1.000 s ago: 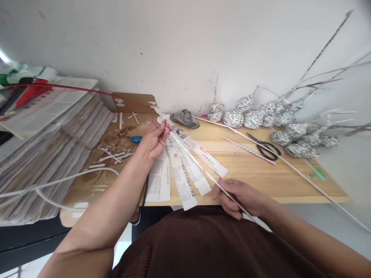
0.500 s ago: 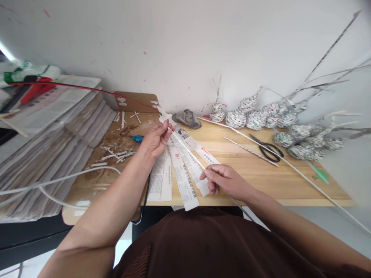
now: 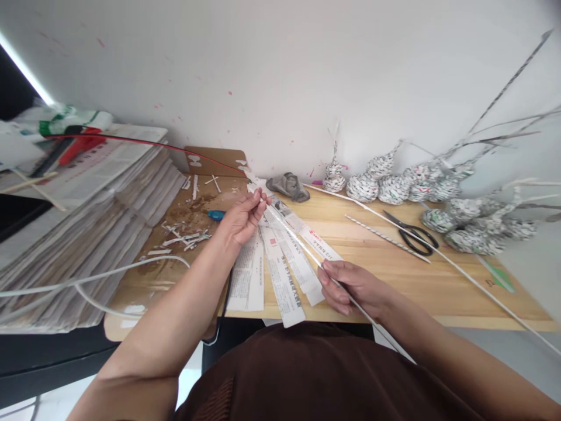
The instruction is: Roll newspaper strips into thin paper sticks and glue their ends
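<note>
A thin, pale rolled paper stick (image 3: 302,244) runs diagonally between my hands. Its upper end is pinched in the fingertips of my left hand (image 3: 245,215). Further down the stick, my right hand (image 3: 350,286) has thumb and fingers closed on it, and a thin rod continues under the palm toward my body. Beneath the stick, newspaper strips (image 3: 280,278) lie fanned out on the wooden table (image 3: 377,292), one reaching past its front edge.
Left stands a tall newspaper stack (image 3: 118,199) with a red-handled tool (image 3: 81,145). Scissors (image 3: 418,237), a striped paper stick (image 3: 385,237), a long white stick (image 3: 464,266) and a grey cloth (image 3: 288,186) lie right of centre. Woven paper gourds (image 3: 394,188) line the wall. White cables (image 3: 100,270) cross the left.
My right hand has slid down and right along the stick, and more of the rod shows below it. The whole view has shifted slightly.
</note>
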`<state>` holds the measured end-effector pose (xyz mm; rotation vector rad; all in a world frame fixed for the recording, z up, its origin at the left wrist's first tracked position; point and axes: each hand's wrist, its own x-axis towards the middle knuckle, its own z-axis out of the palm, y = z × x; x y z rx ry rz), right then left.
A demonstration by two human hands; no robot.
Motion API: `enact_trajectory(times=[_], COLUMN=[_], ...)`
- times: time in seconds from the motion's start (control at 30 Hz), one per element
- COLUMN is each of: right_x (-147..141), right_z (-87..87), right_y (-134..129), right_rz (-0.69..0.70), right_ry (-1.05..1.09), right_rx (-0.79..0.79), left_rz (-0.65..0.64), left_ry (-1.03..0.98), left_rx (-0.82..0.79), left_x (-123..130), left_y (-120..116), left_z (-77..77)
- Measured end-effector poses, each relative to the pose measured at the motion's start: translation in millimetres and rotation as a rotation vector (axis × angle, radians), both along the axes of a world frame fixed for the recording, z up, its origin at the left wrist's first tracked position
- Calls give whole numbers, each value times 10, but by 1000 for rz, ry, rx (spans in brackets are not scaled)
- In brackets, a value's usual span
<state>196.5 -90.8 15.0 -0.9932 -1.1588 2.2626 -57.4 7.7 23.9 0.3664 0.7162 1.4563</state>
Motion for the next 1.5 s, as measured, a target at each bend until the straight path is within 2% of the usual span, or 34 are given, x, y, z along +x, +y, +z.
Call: enact_trajectory(times=[0.07, 0.17, 0.23, 0.33, 0.37, 0.4, 0.43, 0.57, 0.6, 0.67, 0.73, 0.83, 0.87, 0.9, 0.93, 1.07, 1.13, 1.2, 1.27, 1.3, 1.43, 1.5], right_x=[9, -15, -43, -72, -76, -76, -75, -67, -69, -82, -100, -122, -126, -128, -128, -117, -102, -78, -37, -8, 133, 188], right_z=[-16, 15, 59, 101, 101, 93, 80, 18, 12, 21, 52, 95, 98, 92, 79, -12, -46, -49, -17, 10, 109, 112], right_y=[-10, -8, 10, 45, 54, 61, 64, 50, 41, 23, 13, 14, 17, 19, 21, 16, -1, -31, -68, -87, -141, -160], right_rz=[46, 50, 28, -51, -71, -80, -74, 29, 49, 60, 38, -30, -43, -46, -39, 30, 57, 80, 91, 88, 36, 9], right_ry=[87, -40, -223, -481, -519, -520, -481, -118, -64, -95, -297, -620, -660, -654, -602, -139, 32, 46, -75, -174, -715, -898], right_rx=[-67, 5, 185, 563, 635, 640, 576, 91, 35, 45, 234, 699, 781, 779, 695, 111, -39, -67, 10, 100, 705, 885], left_rz=[-11, -31, -40, -48, -51, -54, -59, -79, -80, -74, -68, -60, -58, -55, -54, -67, -65, -48, -20, -7, 34, 50], left_ry=[-3, 1, 13, 22, 18, 13, 6, -4, -3, 4, 14, 24, 25, 25, 23, 22, 29, 27, 18, 14, 16, 16], left_rx=[-14, 0, 22, 44, 48, 50, 51, 37, 32, 25, 24, 25, 22, 17, 11, -4, -4, -10, -16, -16, -21, -31], left_x=[9, 18, 17, 5, 1, -3, -6, -1, 3, 8, 10, 8, 8, 9, 10, 25, 26, 17, 2, -7, -19, -13], left_y=[-9, -15, -10, 5, 10, 13, 15, 14, 13, 14, 18, 22, 21, 19, 15, -6, -9, 0, 16, 24, 38, 33], left_z=[6, 7, -3, -28, -35, -41, -45, -47, -47, -50, -57, -66, -66, -64, -61, -34, -18, -8, -5, -5, -3, 6])
